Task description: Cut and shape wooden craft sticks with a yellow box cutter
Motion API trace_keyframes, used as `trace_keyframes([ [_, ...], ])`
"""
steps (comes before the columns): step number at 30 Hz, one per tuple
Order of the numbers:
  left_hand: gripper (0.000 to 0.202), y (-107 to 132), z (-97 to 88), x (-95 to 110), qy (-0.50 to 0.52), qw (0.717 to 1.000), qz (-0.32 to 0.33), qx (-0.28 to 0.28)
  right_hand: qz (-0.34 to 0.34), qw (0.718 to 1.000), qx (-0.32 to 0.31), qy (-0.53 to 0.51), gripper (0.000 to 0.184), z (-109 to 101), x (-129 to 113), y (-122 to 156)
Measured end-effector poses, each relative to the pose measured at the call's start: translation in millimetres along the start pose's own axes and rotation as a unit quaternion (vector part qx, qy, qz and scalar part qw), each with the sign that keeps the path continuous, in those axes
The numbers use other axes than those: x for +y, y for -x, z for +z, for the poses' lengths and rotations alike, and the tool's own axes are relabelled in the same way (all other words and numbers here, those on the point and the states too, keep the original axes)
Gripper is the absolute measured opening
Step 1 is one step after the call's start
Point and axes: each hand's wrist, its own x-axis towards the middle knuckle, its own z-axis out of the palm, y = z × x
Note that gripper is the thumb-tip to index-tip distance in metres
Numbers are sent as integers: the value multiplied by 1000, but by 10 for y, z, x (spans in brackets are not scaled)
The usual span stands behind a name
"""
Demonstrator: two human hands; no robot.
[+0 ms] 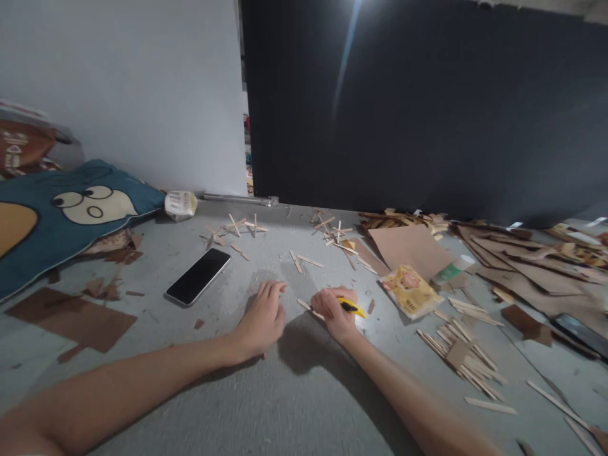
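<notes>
My right hand (335,310) is closed around a yellow utility knife (352,307), whose yellow handle sticks out on the right side of the fist. The blade cannot be seen. A thin wooden craft stick (308,308) lies at the fist's left side, partly hidden under the fingers. My left hand (263,320) rests on the grey surface to the left, fingers loosely bent and thumb apart, with nothing visible in it. Short stick pieces (296,261) lie beyond both hands.
A black-screened phone (198,277) lies left of my left hand, near a blue cartoon cushion (95,209). On the right are a yellow packet (411,291), a pile of craft sticks (468,358) and cardboard sheets (536,259). Crossed sticks (255,225) stand toward the black panel (418,114).
</notes>
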Motion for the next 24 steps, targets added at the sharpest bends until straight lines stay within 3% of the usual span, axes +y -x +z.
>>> trace_keyframes([
  [6,44,-59,69,-8,39,998,-41,33,-46,999,-6,12,61,16,-81,-6],
  [10,39,-169,118,101,151,981,-120,24,-103,994,26,-8,56,89,-241,-84],
  [12,38,-249,142,182,265,952,-154,-16,-131,990,43,-13,51,127,-300,-117],
  [14,36,-330,171,257,384,904,-172,-76,-157,986,53,-19,46,156,-322,-135],
  [16,41,-397,208,303,459,865,-179,-93,-177,983,51,-25,42,163,-303,-135],
  [18,45,-444,249,308,491,849,-175,-83,-188,981,46,-22,39,137,-259,-121],
  [21,45,-484,285,247,492,854,-162,-51,-188,979,50,62,37,31,-201,-83],
  [24,47,-503,268,158,474,868,-148,-30,-175,954,35,242,39,-104,-189,-37],
])
